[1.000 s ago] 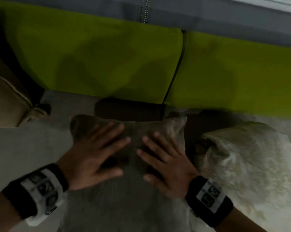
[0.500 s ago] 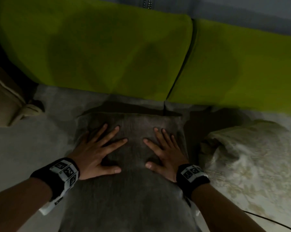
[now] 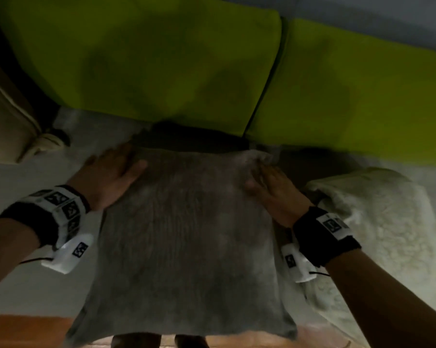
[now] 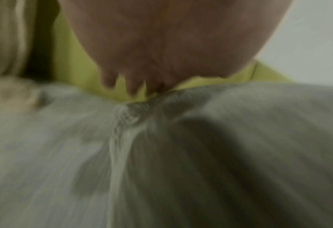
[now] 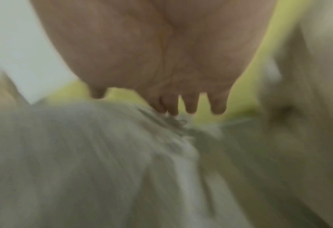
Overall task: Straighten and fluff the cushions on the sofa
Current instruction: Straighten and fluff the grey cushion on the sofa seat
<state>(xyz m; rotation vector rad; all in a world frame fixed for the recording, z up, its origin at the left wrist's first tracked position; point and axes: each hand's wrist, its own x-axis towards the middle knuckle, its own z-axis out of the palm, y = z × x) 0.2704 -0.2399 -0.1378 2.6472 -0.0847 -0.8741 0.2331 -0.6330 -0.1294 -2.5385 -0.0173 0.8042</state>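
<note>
A grey cushion (image 3: pixel 186 242) lies flat on the sofa seat (image 3: pixel 18 267) in front of me. My left hand (image 3: pixel 111 172) rests with straight fingers on its far left corner. My right hand (image 3: pixel 272 187) lies flat on its far right edge. In the left wrist view the left hand's fingers (image 4: pixel 132 86) reach past the grey cushion's corner (image 4: pixel 130 114). In the right wrist view the right hand's fingers (image 5: pixel 191 104) stretch out over the cushion's edge (image 5: pixel 161 117). Neither hand grips the fabric.
Two lime-green back cushions (image 3: pixel 161 61) (image 3: pixel 350 96) stand behind the grey one. A cream patterned cushion (image 3: pixel 377 237) lies just right of my right wrist. A beige armrest (image 3: pixel 6 121) is at the far left. The sofa's front edge and an orange floor (image 3: pixel 23 330) are below.
Both hands slid apart from the middle of the grey cushion to its far left and right corners. The cushion now lies flatter and wider.
</note>
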